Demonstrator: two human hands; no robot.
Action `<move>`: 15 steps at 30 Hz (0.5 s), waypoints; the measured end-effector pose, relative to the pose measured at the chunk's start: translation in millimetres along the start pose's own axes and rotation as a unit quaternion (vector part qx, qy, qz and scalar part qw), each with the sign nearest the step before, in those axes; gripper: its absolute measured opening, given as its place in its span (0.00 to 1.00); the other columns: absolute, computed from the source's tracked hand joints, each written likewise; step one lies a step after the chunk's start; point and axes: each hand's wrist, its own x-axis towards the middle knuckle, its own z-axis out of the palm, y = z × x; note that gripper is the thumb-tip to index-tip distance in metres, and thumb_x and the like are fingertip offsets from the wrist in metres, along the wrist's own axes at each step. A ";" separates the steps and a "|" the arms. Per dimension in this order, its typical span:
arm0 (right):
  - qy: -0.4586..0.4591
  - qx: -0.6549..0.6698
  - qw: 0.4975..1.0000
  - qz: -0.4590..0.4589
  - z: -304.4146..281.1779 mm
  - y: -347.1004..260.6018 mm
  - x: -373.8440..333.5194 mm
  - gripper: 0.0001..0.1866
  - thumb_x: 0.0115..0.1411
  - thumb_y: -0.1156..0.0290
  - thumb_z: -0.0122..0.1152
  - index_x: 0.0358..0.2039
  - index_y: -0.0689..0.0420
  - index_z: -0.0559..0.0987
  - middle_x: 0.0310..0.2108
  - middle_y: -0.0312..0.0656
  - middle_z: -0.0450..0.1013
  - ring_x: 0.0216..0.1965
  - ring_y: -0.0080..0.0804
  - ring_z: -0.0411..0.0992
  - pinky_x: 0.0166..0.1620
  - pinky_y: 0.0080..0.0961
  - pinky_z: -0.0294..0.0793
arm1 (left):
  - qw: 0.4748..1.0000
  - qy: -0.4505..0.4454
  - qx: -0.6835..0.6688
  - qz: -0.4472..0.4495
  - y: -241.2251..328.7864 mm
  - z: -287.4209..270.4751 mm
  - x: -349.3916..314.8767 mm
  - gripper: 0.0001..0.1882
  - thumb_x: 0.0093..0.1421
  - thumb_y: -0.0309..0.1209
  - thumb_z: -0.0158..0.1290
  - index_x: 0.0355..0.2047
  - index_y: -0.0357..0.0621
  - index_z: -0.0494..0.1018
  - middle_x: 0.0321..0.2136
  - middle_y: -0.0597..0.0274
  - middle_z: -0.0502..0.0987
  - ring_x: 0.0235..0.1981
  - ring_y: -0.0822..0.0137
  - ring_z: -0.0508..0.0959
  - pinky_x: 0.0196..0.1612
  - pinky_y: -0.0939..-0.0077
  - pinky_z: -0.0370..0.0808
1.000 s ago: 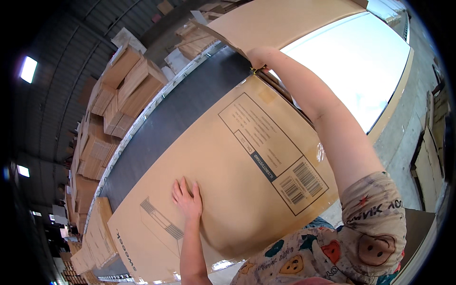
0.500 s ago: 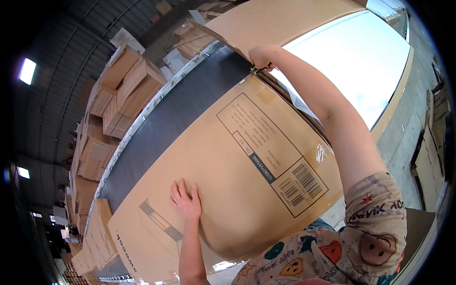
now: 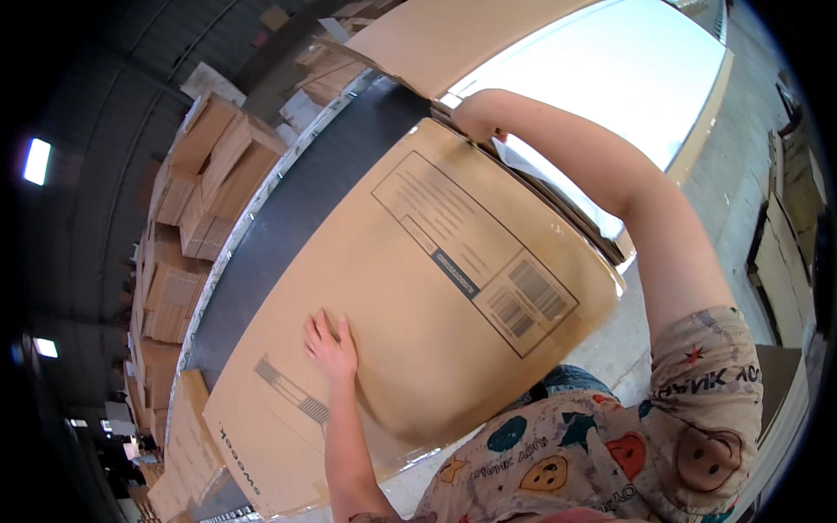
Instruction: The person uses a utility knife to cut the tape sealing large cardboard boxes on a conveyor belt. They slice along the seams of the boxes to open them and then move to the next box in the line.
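Observation:
A large flat cardboard carton (image 3: 366,288) with a printed label and a line drawing lies in front of me. My left hand (image 3: 334,350) rests on its top face, fingers stretched out, holding nothing. Across the far end reaches my right hand (image 3: 478,118), its fingers curled down at the carton's edge. Half a second ago a small yellow-green and black tool showed in that hand; now the fingers hide it. Just beyond the edge, a bright white sheet or panel (image 3: 602,78) lies beside a brown cardboard flap (image 3: 462,35).
A dark conveyor belt (image 3: 296,200) runs under and left of the carton. Beyond its pale rail, stacked cartons (image 3: 222,166) stand. Another carton (image 3: 187,436) sits at the lower left. Flat boards (image 3: 776,270) lie on the floor at the right.
My right hand has moved along the carton's end edge, toward me, and the tool has gone out of sight. The view has shifted a little. My left hand stays flat on the carton.

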 end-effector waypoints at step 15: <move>-0.115 0.031 0.981 0.154 135.3 37.3 -299.5 0.16 0.53 0.83 0.47 0.42 0.63 0.75 0.27 0.50 0.74 0.22 0.40 0.75 0.20 0.32 0.74 | 0.998 -0.055 0.019 -0.018 -3.4 15.3 7.4 0.33 0.62 0.59 0.36 0.59 0.51 0.61 0.60 0.50 0.58 0.61 0.52 0.57 0.62 0.50 0.50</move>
